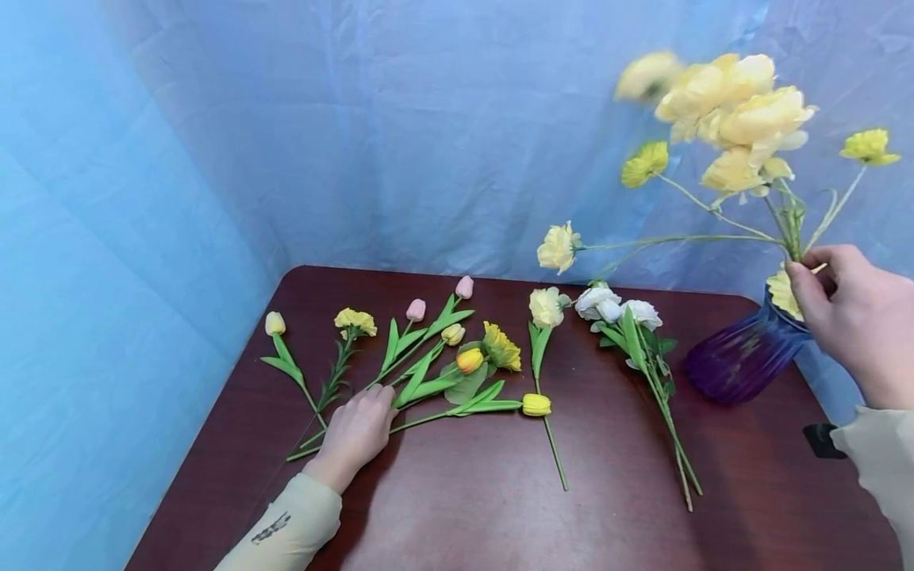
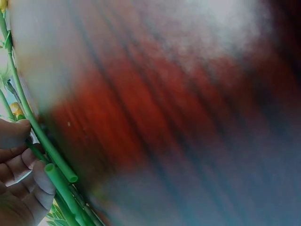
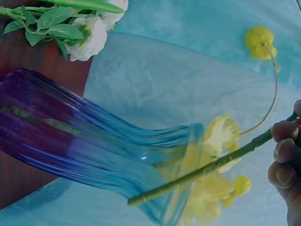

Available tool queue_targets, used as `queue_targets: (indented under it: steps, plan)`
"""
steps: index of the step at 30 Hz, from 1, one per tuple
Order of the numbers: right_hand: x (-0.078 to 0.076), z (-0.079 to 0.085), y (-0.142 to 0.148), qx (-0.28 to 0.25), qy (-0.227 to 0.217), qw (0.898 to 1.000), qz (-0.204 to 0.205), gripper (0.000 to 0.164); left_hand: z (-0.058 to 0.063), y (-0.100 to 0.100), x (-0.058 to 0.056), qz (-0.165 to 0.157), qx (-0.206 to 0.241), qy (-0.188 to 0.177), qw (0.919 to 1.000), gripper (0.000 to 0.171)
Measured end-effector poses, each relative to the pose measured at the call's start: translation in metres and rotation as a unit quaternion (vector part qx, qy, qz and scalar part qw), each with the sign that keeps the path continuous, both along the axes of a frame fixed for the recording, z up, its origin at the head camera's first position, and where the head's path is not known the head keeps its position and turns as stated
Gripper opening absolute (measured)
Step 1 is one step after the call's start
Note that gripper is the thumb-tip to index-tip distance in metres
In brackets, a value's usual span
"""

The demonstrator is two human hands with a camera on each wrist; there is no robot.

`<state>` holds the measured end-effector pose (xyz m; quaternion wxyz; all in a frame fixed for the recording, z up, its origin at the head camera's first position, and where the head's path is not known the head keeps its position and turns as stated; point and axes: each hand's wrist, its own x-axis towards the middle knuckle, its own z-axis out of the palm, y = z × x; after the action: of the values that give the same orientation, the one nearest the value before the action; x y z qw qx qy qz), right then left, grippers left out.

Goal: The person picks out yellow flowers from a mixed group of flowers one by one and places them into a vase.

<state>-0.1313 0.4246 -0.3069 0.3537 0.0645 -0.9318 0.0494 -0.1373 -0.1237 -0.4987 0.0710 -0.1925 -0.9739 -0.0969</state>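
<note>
My right hand (image 1: 853, 313) pinches the stem of a branching spray of pale yellow artificial flowers (image 1: 764, 119), its blooms raised high. In the right wrist view the thick cut stem (image 3: 207, 168) crosses the mouth of a ribbed blue-purple glass vase (image 3: 108, 122); whether its end is inside I cannot tell. Another yellow bloom (image 1: 784, 295) shows at the vase's mouth. At the left of the table, my left hand (image 1: 357, 428) is low among tulip stems. Its thumb and fingers (image 2: 40, 183) pinch a thin green stem, beside other green stems (image 2: 51, 146).
Pink, yellow and orange tulips (image 1: 469, 361), a yellow carnation-like flower (image 1: 355, 321) and a sunflower-like bloom (image 1: 502, 346) lie around the left hand. A pale yellow flower (image 1: 547, 308) and white roses (image 1: 600, 304) lie farther right on the dark red table (image 1: 485, 500). Blue sheeting hangs behind.
</note>
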Motion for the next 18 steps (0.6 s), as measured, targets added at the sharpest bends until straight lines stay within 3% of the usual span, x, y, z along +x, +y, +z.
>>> queue_targets:
  steps: [7,18]
  plan:
    - [-0.001,0.003,0.007,-0.059,-0.013,0.998,0.007,0.013,0.000,0.000,0.000,-0.002,-0.002,0.002,1.0000,0.021]
    - [-0.005,0.019,-0.007,0.047,0.004,0.998,0.041,0.020,0.001,0.000,0.001,0.001,-0.006,0.004,1.0000,0.022]
